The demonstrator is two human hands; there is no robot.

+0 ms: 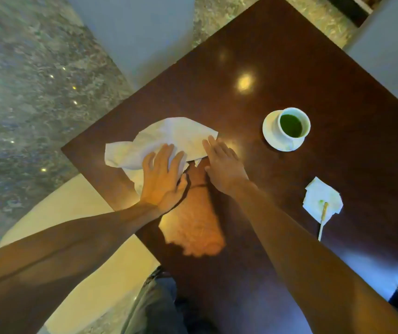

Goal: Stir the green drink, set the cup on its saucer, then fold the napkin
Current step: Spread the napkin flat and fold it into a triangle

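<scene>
We see a dark polished wooden table [289,68] bearing a crumpled white paper napkin [169,136]. Our left hand [161,179] presses flat on it, fingers spread; our right hand [224,162] lies flat at its edge. The white cup of green drink [292,126] sits on its white saucer [271,136].

Dark table, stone floor, pale seats

A glossy dark wooden table [277,68] fills the middle, with a bright lamp reflection [244,82] near its centre at 12 o'clock. Speckled stone floor [24,92] spreads out at 9 to 10 o'clock. A cream seat [91,249] sits at 7 o'clock, and a pale grey-blue chair [144,32] at 11 o'clock.
</scene>
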